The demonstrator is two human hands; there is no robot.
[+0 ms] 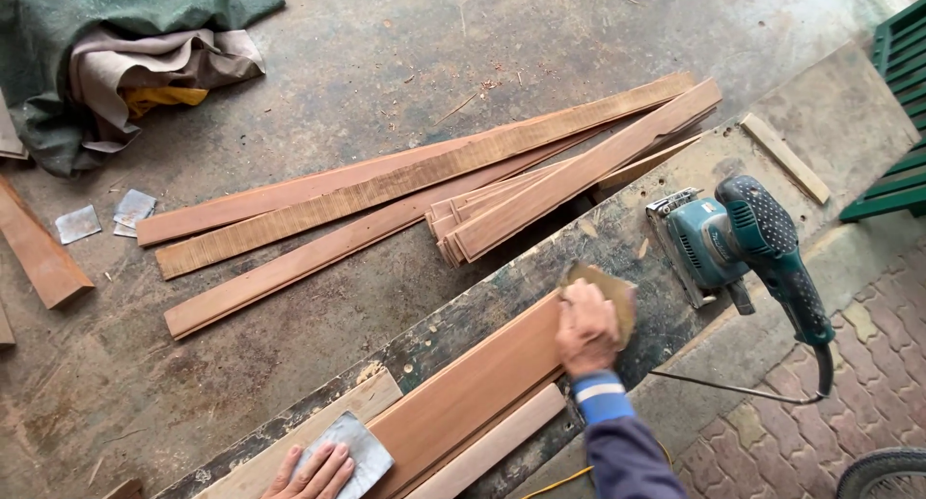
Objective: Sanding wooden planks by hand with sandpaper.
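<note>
The reddish-brown board lies lengthwise along the worn workbench, its far end near the middle of the bench's near edge, with a paler strip just beside it on the near side; the right hand is closed over a brown sheet of sandpaper pressed at the board's far end; the left hand lies flat, fingers spread, on a grey sheet at the board's near end, pinning it down. The sanding would best be kept along the grain, with even pressure and the paper held flat so the end edge is not rounded; the holding hand should be kept firmly down so the board is not shifted. A teal power sander rests untouched toward the bench's right end, its cord trailing off the near edge; 1 loose pile of planks lies on the concrete floor beyond the bench's far edge.
</note>
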